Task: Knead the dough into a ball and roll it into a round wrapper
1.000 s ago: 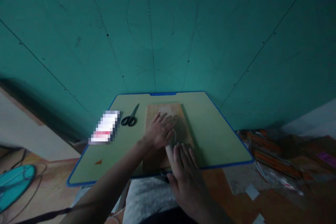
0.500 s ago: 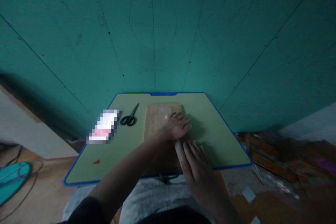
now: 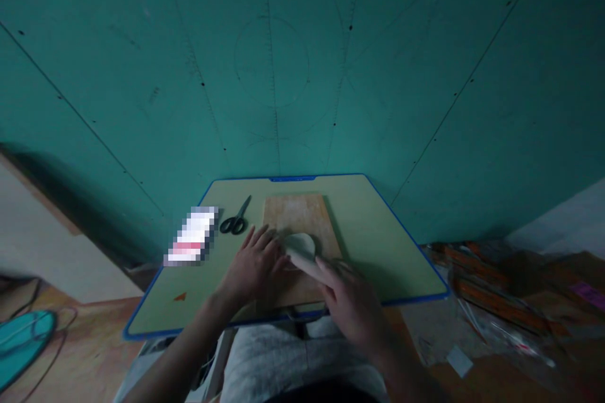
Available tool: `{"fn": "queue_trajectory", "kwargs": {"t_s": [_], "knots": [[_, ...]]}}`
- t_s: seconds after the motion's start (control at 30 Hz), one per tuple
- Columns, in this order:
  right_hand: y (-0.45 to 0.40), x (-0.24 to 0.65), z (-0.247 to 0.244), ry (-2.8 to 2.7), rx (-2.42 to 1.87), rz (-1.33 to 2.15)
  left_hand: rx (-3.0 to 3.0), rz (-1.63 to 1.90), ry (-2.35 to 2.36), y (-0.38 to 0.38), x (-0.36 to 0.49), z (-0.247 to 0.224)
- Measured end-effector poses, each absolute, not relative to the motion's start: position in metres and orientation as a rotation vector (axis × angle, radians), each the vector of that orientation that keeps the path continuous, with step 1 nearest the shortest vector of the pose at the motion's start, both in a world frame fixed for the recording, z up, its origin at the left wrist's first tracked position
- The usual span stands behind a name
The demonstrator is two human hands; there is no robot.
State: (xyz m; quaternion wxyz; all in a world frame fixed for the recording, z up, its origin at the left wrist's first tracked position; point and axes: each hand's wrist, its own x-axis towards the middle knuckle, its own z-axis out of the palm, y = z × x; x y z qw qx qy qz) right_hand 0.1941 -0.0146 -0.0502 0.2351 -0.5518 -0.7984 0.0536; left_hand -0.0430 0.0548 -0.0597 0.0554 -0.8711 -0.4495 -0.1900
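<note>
We are facing a green wall (image 3: 401,75) that is filling most of the view, with the pale, blue-edged table (image 3: 387,230) standing before it. On the table we are seeing a wooden board (image 3: 297,208), lying lengthwise in front of us, and over its near half both hands are working. Our right hand (image 3: 352,293) is grasping one end of a rod, its fingers wrapping around it. Our left hand (image 3: 255,264) is bending over the board's left edge; whether its fingers are gripping anything we are not able to tell. To the left, a pixelated slab (image 3: 193,236) is lying near a pair of scissors (image 3: 240,214), neither of which we are touching. On the wooden board, between our hands, a pale round sheet (image 3: 302,241) is lying, with the pale rod (image 3: 309,266) crossing its near side at a slant. The sheet is already looking flat and rounded, so we are judging the work to be well along; the rod is remaining to be put down, and whether the sheet is finished is not showing. Smallest of all, an orange scrap (image 3: 180,296) is lying near the table's front left corner
</note>
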Motion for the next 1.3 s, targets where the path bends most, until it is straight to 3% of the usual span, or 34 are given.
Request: {"fn": "queue_trajectory", "kwargs": {"t_s": [0.37,0.77,0.97,1.17,1.3], "knots": [[0.052,0.197,-0.04,-2.367,-1.551,-0.016,-2.469,-0.639,-1.586,0.001,-0.026,-0.06],[0.131,0.178,-0.04,-2.487,-1.746,0.312,-2.276,-0.511,-1.799,0.076,-0.028,-0.04],[0.17,0.169,-0.041,-2.437,-1.749,0.243,-2.283,-0.435,-1.96,0.109,-0.032,-0.036],[0.164,0.167,-0.04,-2.369,-1.67,0.151,-2.434,-0.379,-1.791,0.102,-0.036,-0.039],[0.134,0.182,-0.04,-2.156,-1.353,0.078,-2.615,-0.485,-1.567,0.071,-0.036,-0.054]]}}
